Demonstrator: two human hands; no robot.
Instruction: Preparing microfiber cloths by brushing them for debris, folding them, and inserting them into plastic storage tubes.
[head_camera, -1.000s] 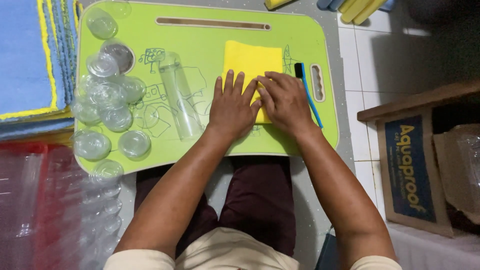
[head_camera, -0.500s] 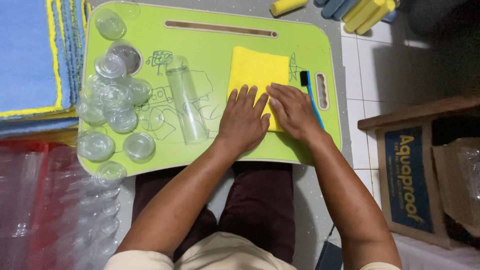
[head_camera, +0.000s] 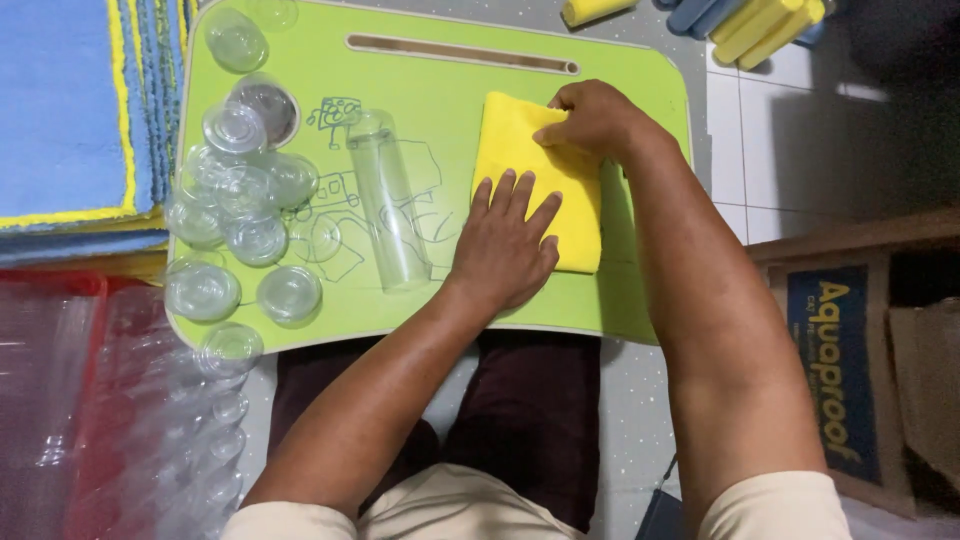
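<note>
Your left hand (head_camera: 505, 245) lies flat, fingers spread, pressing the near left part of the yellow cloth (head_camera: 580, 205) onto the green lap tray (head_camera: 440, 90) that serves as your worktop. Your right hand (head_camera: 595, 120) is at the cloth's far edge, fingers curled down on it; whether they pinch a fold or only press, you cannot tell from here.

The cloth looks soft, light and limp, so it will likely sag and lose its fold if you lift it by one point. Take it at a corner or along a folded edge, and keep the other palm on it so it does not slide on the smooth tray.

Just left of the cloth lies a clear plastic tube (head_camera: 388, 205) on its side, and further left a cluster of clear round lids (head_camera: 240, 190); both probably light and easily knocked. Your right forearm covers the tray's right side. The stack of blue cloths (head_camera: 60, 110) is cut off at the left edge.
</note>
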